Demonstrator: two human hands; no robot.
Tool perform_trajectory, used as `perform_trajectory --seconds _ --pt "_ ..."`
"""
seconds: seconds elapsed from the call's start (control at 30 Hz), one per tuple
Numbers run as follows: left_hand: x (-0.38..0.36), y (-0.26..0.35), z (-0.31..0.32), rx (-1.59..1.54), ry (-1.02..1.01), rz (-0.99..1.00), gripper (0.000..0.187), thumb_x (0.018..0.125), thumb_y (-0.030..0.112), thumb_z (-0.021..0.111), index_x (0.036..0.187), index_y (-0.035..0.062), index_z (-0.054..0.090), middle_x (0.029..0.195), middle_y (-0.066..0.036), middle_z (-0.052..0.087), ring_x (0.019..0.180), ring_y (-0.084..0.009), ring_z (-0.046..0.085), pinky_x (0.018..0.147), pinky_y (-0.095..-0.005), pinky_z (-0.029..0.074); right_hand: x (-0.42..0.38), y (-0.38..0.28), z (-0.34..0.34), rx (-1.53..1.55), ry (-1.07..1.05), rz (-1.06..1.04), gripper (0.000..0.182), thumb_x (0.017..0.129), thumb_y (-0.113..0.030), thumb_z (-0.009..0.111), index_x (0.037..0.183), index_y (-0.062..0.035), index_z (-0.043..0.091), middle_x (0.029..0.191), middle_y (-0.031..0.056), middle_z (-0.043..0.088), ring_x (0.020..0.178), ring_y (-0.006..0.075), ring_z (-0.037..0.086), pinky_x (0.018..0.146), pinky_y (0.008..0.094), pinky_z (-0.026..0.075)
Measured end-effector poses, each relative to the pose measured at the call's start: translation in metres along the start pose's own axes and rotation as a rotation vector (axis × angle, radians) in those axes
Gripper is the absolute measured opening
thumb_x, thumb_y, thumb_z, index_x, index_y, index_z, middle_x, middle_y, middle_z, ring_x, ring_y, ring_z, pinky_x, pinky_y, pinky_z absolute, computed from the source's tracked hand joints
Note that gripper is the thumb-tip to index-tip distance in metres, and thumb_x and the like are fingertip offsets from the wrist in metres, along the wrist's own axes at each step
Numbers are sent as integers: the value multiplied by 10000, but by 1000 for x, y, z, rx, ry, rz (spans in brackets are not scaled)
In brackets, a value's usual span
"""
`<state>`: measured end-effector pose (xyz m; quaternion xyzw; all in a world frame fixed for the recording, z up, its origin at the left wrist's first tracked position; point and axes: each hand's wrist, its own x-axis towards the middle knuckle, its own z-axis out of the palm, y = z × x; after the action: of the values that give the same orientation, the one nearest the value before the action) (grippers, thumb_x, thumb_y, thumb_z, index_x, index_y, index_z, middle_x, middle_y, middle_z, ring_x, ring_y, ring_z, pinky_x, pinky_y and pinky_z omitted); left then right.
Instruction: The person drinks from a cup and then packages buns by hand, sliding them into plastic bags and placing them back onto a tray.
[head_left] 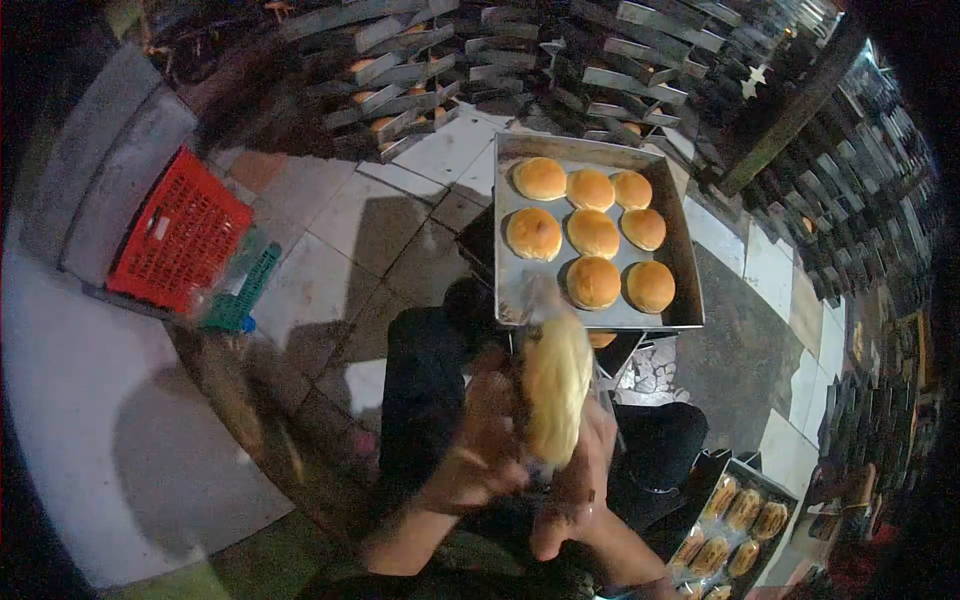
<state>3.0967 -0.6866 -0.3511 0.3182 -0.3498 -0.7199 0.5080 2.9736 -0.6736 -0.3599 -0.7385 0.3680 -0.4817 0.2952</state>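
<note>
Left to right: a red crate [175, 235] stands on the tiled floor [340, 240], well apart from the work. The left hand [480, 440] is closed on the near side of a bun [557, 385] in a clear bag [545, 300]. The right hand [580, 480] grips from below, fingers curled. Advice: support the bun evenly; do not squeeze. The bun sits between both hands, just below the tray [515, 290] holding eight buns. A second tray [755, 475] lies lower right.
</note>
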Motion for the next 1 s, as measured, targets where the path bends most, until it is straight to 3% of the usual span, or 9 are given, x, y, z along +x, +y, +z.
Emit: perform_trajectory --seconds 0.2,0.33,0.47,0.53,0.6,0.7,0.87,0.93,1.0 --pt "51 -17 -85 -1102 179 -157 574 856 499 377 1328 187 276 1374 -132 269 1212 -405 303 994 -566 239 41 2 38 -147 -430 32 657 646 -357 674 1160 -11 457 1077 210 452 1016 384 449 807 447 410" --pt "62 -78 -112 -1230 -223 -37 655 817 573 396 1273 106 340 1308 -190 341 1226 -393 264 1002 -494 268 40 49 46 -804 -370 -130 289 572 -158 642 838 -74 564 904 124 507 834 289 483 646 416 399" --pt "65 -66 -125 -1342 84 -150 680 777 563 492 1181 23 410 1222 -229 394 1151 -392 368 938 -544 321 11 0 46 -156 -689 -292 245 663 -148 619 899 -84 595 810 103 523 728 242 505 683 362 439" --pt "64 -36 -108 -1195 245 -21 669 766 587 487 1214 94 418 1251 -155 407 1151 -418 368 913 -563 337 -19 18 25 250 -357 675 183 730 -82 621 910 -61 589 790 81 530 692 201 505 697 310 446" --pt "60 -20 -94 -1104 191 82 617 784 581 461 1205 131 443 1225 -107 450 1147 -425 376 901 -578 341 33 -3 28 -549 -230 143 113 769 -29 619 857 -26 549 791 55 541 686 152 513 683 261 443" --pt "49 -1 -68 -935 187 199 581 804 579 419 1191 148 465 1195 -99 483 1146 -429 379 895 -586 340 5 22 23 426 -105 788 200 711 -51 683 851 -49 541 818 118 559 752 225 546 645 303 442" --pt "41 -12 -55 -1018 143 114 551 806 565 411 1129 130 507 1148 -109 515 1109 -398 425 872 -560 370 -20 23 3 -311 -236 -84 216 707 -25 629 890 -56 518 739 114 554 646 257 564 584 332 468" --pt "48 -41 -63 -1044 128 69 542 801 557 423 1106 119 517 1123 -112 531 1092 -378 447 861 -538 390 -31 16 -2 -607 -611 297 171 755 -88 586 908 -44 523 750 124 568 657 250 564 542 322 458" --pt "59 -64 -76 -919 142 99 524 766 531 492 1054 94 532 1051 -119 564 1054 -339 483 845 -489 419 -39 -10 -6 169 -1548 178 188 808 -173 479 941 -45 516 752 145 553 723 273 557 647 357 447"
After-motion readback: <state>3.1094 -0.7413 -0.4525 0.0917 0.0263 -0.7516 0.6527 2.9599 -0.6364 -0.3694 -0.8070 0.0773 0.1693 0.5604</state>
